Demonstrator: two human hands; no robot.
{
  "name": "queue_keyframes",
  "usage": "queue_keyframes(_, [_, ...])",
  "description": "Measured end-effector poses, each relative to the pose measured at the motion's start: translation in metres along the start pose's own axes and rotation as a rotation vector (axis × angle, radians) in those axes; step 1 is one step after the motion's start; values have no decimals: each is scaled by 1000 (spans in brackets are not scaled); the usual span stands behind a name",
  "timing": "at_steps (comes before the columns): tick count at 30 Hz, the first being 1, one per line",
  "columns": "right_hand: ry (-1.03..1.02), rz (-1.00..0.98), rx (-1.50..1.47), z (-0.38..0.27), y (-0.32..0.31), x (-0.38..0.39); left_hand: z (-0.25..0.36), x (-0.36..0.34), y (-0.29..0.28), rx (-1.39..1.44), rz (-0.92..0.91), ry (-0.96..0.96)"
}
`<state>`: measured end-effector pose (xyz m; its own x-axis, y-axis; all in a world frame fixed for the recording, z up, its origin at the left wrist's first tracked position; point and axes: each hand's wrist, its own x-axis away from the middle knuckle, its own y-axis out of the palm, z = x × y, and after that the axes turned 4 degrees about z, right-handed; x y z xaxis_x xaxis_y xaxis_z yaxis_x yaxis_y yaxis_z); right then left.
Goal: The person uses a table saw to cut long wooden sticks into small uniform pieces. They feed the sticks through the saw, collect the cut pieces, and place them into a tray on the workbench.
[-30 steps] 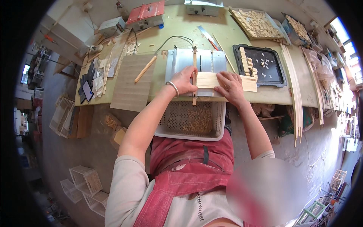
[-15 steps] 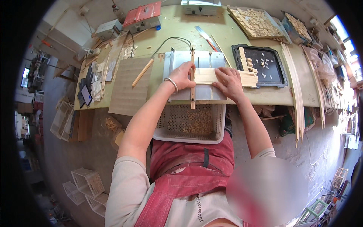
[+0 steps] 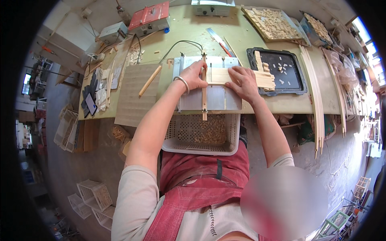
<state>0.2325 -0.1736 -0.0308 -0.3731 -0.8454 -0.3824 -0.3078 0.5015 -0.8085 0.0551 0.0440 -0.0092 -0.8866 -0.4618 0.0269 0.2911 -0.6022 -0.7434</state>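
Observation:
A row of pale wooden strips (image 3: pixel 220 76) lies side by side across a metal-topped cutting table (image 3: pixel 192 100). Their left ends meet a narrow wooden bar (image 3: pixel 204 98) that runs front to back over the plate. My left hand (image 3: pixel 193 75) curls around the bar at those ends, thumb nearer me and fingers farther away. My right hand (image 3: pixel 244 83) grips the strips from above, its thumb at their near edge and fingers across the top. The strips extend beyond it over a black tray (image 3: pixel 300 89). A short dark slot shows in the plate beside the bar.
Below the table's front edge sits a white plastic basket (image 3: pixel 199 149) with small wood pieces. Left of the plate are a loose stick (image 3: pixel 150 80) and a brown board (image 3: pixel 134 96). Long strips (image 3: pixel 315 100) overhang the edge at right. A ruler (image 3: pixel 219 40) lies behind.
Both hands have slid the strips away from me along the bar, over the metal plate. My grip looks the same, and the view has shifted slightly.

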Motion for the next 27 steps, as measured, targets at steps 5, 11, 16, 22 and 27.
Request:
queue_keyframes(5, [19,-3,-3,3,3,-8,-1,-9,-2,-31,-26,-13])
queue_keyframes(11, [43,-20,15,1,0,1,13,18,-11,-235,-201,41])
queue_keyframes(16, [23,-47,22,-17,-13,32,19,56,-15,70,-420,54])
queue_keyframes(22, [-33,-90,36,-40,-17,76,8,63,-6,300,-335,-49])
queue_keyframes(27, [-29,-82,15,-51,-9,68,18,69,2,6,-158,20])
